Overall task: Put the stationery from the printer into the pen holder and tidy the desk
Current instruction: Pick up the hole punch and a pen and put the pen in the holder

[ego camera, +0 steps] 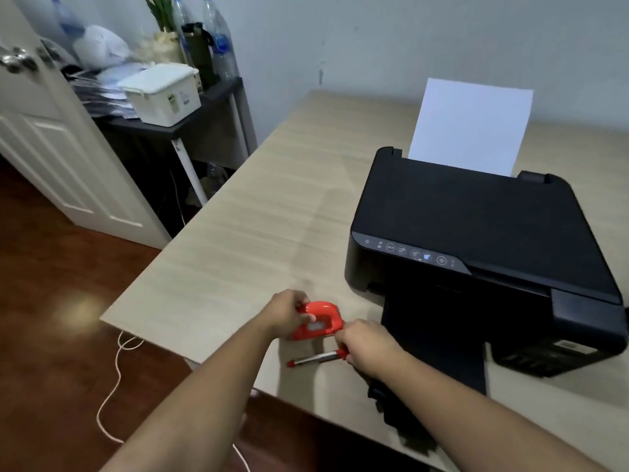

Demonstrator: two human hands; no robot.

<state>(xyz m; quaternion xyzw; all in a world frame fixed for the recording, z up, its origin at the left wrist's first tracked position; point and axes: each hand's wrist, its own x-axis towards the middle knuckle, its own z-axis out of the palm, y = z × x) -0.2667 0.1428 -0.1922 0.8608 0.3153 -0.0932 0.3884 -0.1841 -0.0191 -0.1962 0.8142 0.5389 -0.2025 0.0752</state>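
Two hands work at the table's (238, 233) near edge: the right hand (366, 345) grips a red-capped pen (315, 359), its long axis lying left-right, probably for carrying. Just beyond, the left hand (289, 313) clasps a red hole punch (320, 320). Farther right, the printer's (476, 226) lid lies bare.

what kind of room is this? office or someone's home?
Probably a home office or a spare room at home. A black printer loaded with white paper sits on a pale wood desk, and a cluttered side table beside a panelled door holds water bottles and a storage box.
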